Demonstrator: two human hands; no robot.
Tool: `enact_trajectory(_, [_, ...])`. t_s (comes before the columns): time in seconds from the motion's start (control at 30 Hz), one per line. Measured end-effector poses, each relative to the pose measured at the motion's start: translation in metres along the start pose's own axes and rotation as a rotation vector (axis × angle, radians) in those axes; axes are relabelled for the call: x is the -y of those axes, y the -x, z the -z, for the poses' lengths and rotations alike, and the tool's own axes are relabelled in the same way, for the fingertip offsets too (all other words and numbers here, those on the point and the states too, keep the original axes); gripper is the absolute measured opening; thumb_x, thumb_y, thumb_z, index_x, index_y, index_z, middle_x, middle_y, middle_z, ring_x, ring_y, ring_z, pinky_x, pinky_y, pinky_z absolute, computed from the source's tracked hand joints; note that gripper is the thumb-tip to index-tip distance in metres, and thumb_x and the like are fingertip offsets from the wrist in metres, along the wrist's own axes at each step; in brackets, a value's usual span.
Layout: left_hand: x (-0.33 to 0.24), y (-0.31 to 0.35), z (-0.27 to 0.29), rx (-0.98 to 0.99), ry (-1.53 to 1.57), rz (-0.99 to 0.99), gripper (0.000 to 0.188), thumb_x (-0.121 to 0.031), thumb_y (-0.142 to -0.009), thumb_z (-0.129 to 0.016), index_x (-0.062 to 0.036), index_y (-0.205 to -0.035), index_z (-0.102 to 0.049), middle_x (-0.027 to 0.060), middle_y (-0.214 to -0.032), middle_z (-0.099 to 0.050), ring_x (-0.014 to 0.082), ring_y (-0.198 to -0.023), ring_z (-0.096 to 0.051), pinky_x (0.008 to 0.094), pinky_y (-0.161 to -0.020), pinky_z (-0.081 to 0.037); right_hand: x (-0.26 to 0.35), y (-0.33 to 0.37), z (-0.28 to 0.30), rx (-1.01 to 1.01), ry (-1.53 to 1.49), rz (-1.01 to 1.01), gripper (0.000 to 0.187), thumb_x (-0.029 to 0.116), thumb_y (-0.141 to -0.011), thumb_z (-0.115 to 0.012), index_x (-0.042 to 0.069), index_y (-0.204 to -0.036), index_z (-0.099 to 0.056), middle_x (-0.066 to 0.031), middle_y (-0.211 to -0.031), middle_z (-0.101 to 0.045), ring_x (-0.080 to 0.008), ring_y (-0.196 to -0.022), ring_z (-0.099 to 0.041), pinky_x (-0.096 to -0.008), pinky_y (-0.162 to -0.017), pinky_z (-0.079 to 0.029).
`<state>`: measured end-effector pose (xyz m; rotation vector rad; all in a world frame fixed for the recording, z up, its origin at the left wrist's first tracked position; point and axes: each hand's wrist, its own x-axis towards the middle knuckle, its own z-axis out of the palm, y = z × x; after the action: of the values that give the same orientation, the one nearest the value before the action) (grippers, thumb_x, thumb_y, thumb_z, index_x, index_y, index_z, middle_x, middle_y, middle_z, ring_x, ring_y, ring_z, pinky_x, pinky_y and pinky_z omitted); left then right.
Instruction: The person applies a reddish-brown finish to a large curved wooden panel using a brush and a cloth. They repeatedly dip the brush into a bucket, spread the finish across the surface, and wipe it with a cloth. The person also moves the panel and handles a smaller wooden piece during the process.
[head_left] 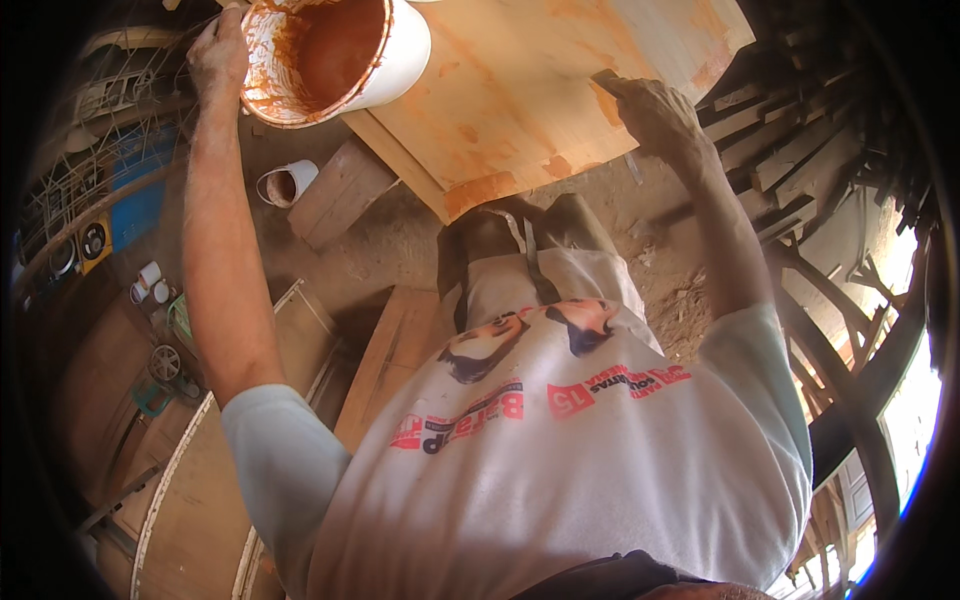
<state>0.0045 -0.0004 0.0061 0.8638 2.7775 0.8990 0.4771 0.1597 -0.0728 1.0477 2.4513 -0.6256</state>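
Printed shirt [560,480] lies nearest. Left hand [218,52] grips the bucket [405,62] beside it; right hand [658,115] pinches a flat tool [606,82] over the panel [500,95].

Two hands [660,122], one large bucket [404,62], one smaller bucket [303,174], one tool [604,82]

A white, open bucket [405,60], its inside coated with orange-brown paste [340,45], is at the left of a broad, pale wooden panel [510,110] blotched orange, a small flat applicator [604,77] at its right side.
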Motion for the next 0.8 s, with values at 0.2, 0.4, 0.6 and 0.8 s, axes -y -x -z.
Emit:
enact_trajectory(0.2, [0.016, -0.011, -0.003, -0.007, 0.086, -0.048, 0.054, -0.049, -0.098, -0.055, -0.0034, -0.122, -0.071, 0.0205, -0.117, -0.072, 0.0316, -0.108, -0.067, 0.0398, -0.096, -0.049, -0.002, 0.023, 0.004, -0.022, 0.123, 0.097, 0.045, 0.011, -0.094, -0.047, 0.022, -0.135, -0.060, -0.0161, -0.093, -0.072, -0.0371, -0.088, -0.071, -0.0492, -0.080, -0.055])
enact_trajectory(0.4, [0.019, -0.013, -0.013, 0.005, 0.232, -0.144, 0.054, -0.034, -0.104, -0.049, 0.0175, -0.110, -0.064, 0.0355, -0.108, -0.069, 0.0437, -0.092, -0.065, 0.0484, -0.087, -0.051, 0.020, 0.000, 0.016, 0.012, 0.123, 0.144, 0.043, 0.014, -0.097, -0.044, 0.024, -0.136, -0.059, -0.0160, -0.094, -0.072, -0.0390, -0.088, -0.070, -0.0513, -0.082, -0.054])
enact_trajectory(0.6, [0.013, -0.005, -0.009, -0.092, 0.194, -0.203, 0.037, -0.032, -0.098, -0.057, -0.0001, -0.097, -0.075, 0.0157, -0.088, -0.074, 0.0226, -0.083, -0.069, 0.0386, -0.077, -0.052, 0.002, 0.037, 0.012, 0.115, 0.147, 0.166, 0.046, 0.012, -0.096, -0.046, 0.022, -0.139, -0.058, -0.0165, -0.102, -0.073, -0.0386, -0.092, -0.070, -0.0505, -0.083, -0.054])
enact_trajectory(0.8, [0.015, -0.011, -0.019, -0.110, 0.177, -0.220, 0.035, -0.031, -0.096, -0.058, 0.0002, -0.094, -0.074, 0.0201, -0.089, -0.073, 0.0283, -0.085, -0.070, 0.0407, -0.079, -0.052, 0.021, -0.042, 0.048, -0.058, 0.140, 0.298, 0.043, 0.013, -0.095, -0.053, 0.018, -0.137, -0.061, -0.0148, -0.118, -0.071, -0.0357, -0.103, -0.069, -0.0478, -0.090, -0.055])
